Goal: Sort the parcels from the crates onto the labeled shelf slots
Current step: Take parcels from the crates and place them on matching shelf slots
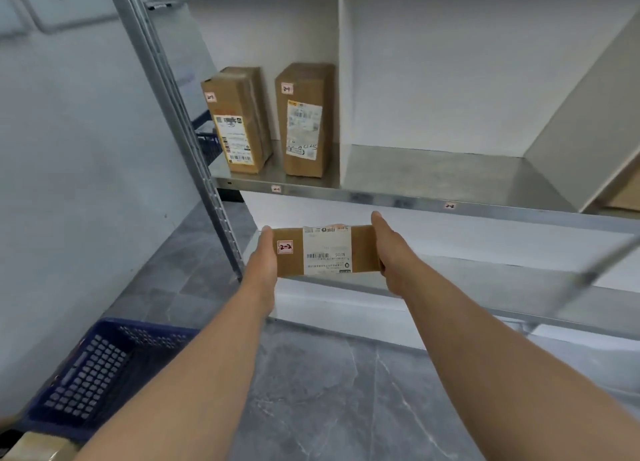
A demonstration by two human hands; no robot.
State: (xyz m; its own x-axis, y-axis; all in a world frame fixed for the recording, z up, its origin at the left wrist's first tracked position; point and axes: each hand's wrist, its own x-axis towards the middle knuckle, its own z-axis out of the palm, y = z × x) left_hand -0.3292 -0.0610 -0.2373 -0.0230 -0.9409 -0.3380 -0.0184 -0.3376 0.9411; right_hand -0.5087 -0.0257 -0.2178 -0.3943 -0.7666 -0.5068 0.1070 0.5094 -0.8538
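Both hands are on one parcel (325,252) here, held flat out in front of the shelf (381,199), just below its front edge. The left hand (265,258) clamps the left end and the right hand (389,252) clamps the right end, thumb on top and fingers curled underneath. The left fingers are hidden behind the box.

The parcel has a white shipping label across the middle and a red sticker (285,247) that reads 2-2, right by the left hand. The 2-2 tag (449,205) on the shelf edge sits up and to the right of it.

Two tall boxes, (237,121) and (304,121), stand upright in the slot above the 2-1 tag (276,189), left of the divider (340,79), slightly apart. A blue crate (104,367) sits on the floor (329,391) at lower left, under the left forearm.
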